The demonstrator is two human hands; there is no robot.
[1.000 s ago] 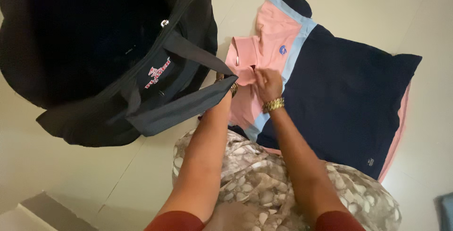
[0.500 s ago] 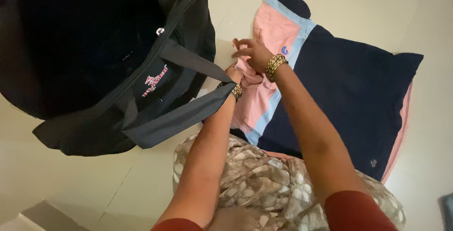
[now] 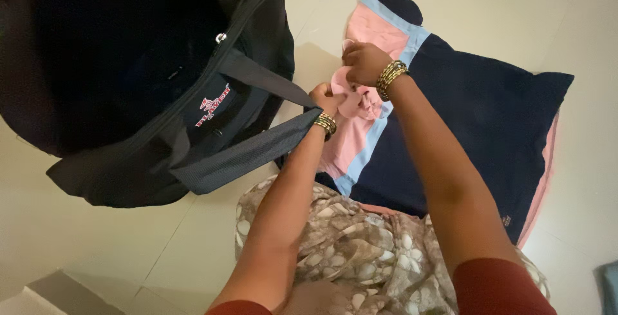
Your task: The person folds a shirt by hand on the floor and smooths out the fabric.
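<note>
A polo shirt in pink, light blue and navy lies flat on the pale floor at the right. My left hand grips the pink collar fabric at its near edge. My right hand pinches the same pink collar a little farther up. Both wrists wear gold bangles. A large black duffel bag lies open at the left, and its strap runs across to just under my left wrist.
A patterned beige and brown garment covers my lap at the bottom centre. Pale floor tiles surround everything. A blue object shows at the bottom right edge. A grey step or ledge sits at the bottom left.
My right hand has moved up from the shirt's placket to the collar and closed on it. My left hand has come out from behind the bag strap and taken hold of the pink fabric.
</note>
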